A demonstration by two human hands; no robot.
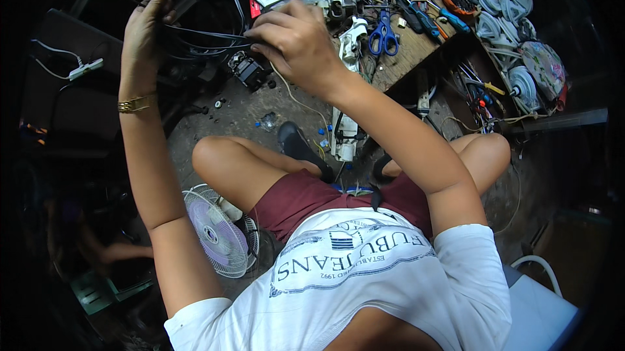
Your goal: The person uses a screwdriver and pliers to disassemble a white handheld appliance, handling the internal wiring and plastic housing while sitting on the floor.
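Clearly, left hand point(148, 24) holds cable point(211, 33) beyond lettered shirt point(364, 256).

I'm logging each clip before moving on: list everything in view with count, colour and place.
Cable: one looped bundle, dark, upper left
Wooden board: one, brown, upper right
Scissors: one, blue-handled, on the board
Blue-handled tools: at least two, blue, upper right
Wheel-shaped parts: many, pale grey, far upper right
Boxy part: one, black, below the cable
Loose parts and wires: too many to count, mixed, top
Fan: one, purple and white, lower left
Power strip: one, white, left
Bracelet: one, gold, upper left
Shirt: one, white, bottom
Shorts: one, maroon, centre
Left hand: one, bare, gripping cable
Right hand: one, bare, at cable
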